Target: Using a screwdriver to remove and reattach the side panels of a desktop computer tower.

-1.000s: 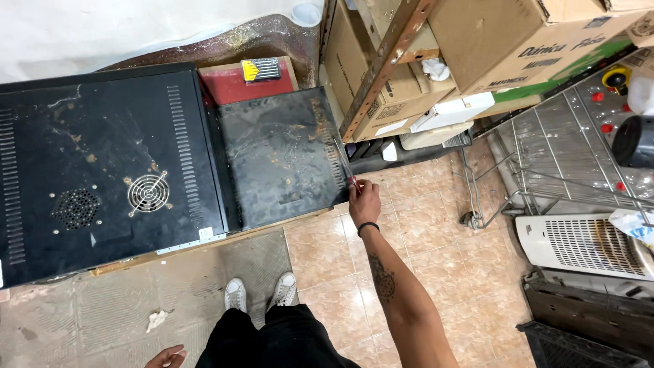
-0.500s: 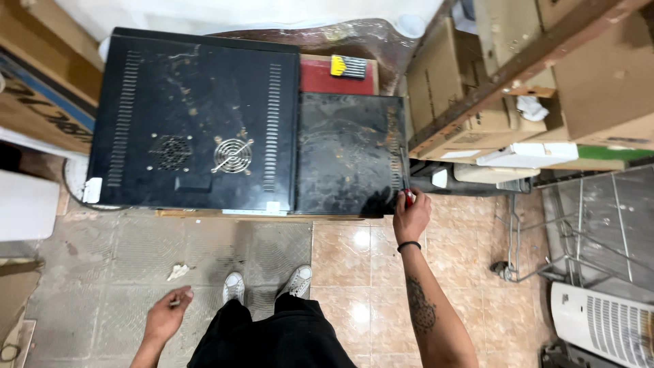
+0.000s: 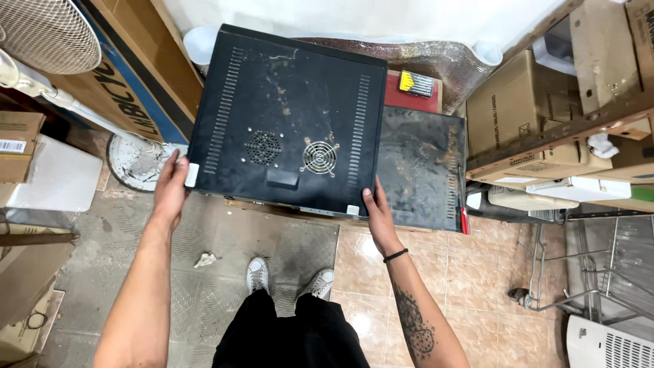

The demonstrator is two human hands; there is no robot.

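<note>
Gripping the big black metal case (image 3: pixel 286 123) at both near corners, you've got it lying flat on the bench, vented back panel w/ the round fan grille (image 3: pixel 318 157) facing up.

Far left: pedestal fan (image 3: pixel 48 34) and its round base (image 3: pixel 136 162) sit just beside your left elbow line. Swing the case that way and you clip the pole; could tip it.

Your left hand (image 3: pixel 169 193) is wrapped on the near-left corner, fingers curled over the edge, thumb side against the white corner pad. Grip is on a thin sheet-metal rim, so a sharp edge could cut if the case slides thru your fingers.

Floor under you: scrap of paper (image 3: pixel 206 259) near your shoes (image 3: pixel 289 278), plus a mat-to-tile seam. Step back w/ the load and that's a trip or slip spot.

Your right hand (image 3: pixel 378 217) lies flatter, thumb up on the top face by the near-right corner, fingers hidden under the edge; can't tell how firm that hold is. If it's only a palm press, the right side drops first when you lift.

Right of it: loose dark side panel (image 3: pixel 422 170) lies touching the case edge. Drag the case and the panel may ride along, fall off the bench onto your feet.

Red-handled screwdriver (image 3: pixel 463 217) rests at the panel's near-right edge, half off. Any nudge sends it down.

Behind: red box w/ yellow bit set (image 3: pixel 417 85); shoving the case back may knock it.
</note>
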